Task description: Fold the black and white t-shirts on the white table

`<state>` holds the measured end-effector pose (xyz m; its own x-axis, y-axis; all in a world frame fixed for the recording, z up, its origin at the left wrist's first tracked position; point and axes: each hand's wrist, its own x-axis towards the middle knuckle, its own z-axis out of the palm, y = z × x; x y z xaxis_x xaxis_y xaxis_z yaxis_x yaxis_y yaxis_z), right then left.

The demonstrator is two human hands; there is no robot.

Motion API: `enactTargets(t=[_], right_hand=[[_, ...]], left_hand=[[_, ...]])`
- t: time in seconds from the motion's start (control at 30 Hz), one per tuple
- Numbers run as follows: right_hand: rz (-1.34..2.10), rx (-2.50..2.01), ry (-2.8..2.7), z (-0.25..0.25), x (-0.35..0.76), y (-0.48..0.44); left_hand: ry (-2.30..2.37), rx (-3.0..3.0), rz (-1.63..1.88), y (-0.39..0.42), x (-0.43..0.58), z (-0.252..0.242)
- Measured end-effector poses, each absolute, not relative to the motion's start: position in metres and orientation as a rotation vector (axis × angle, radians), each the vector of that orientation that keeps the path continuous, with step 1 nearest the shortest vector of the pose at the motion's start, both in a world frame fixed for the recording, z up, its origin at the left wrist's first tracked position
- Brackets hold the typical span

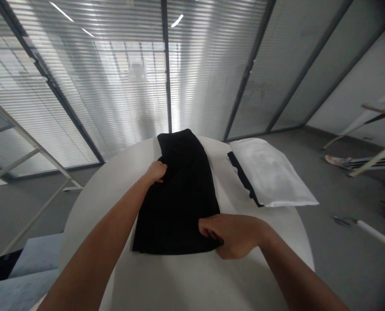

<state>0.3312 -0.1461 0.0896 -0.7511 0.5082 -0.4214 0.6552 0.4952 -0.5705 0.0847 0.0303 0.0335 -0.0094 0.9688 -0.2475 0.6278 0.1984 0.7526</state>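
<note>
A black garment (182,194), perhaps a skirt, lies spread lengthwise on the round white table (114,172), its narrow end at the far edge. My left hand (156,171) is closed on its left edge, about midway along. Near the wide front end, my right hand (231,233) grips the right edge with fingers curled over the cloth. The garment's exact kind is hard to tell. To its right is a white, translucent bag (270,172), with black cloth (244,177) showing along its left side.
A white metal frame (38,147) stands on the left, above pale grey-blue boxes or cushions (36,255). Glass partitions with blinds (205,77) rise behind the table. On the right are a white-legged piece of furniture (377,155) and a white pole (377,235).
</note>
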Motion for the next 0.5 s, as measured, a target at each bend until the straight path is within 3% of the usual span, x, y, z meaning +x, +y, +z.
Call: enactTargets(t=[0.3,0.43,0.5], right_hand=[[-1.3,1.053,2.465,0.092,0.334,-0.139],[-1.38,1.19,2.393,0.091,0.333,-0.137],[-1.209,1.378,2.459,0.087,0.332,-0.134]], left_hand=[[1.874,1.608,0.899,0.048,0.055,0.043],[2.091,1.757,0.666,0.048,0.049,0.027],[2.133,1.735,0.591,0.041,0.048,0.02]])
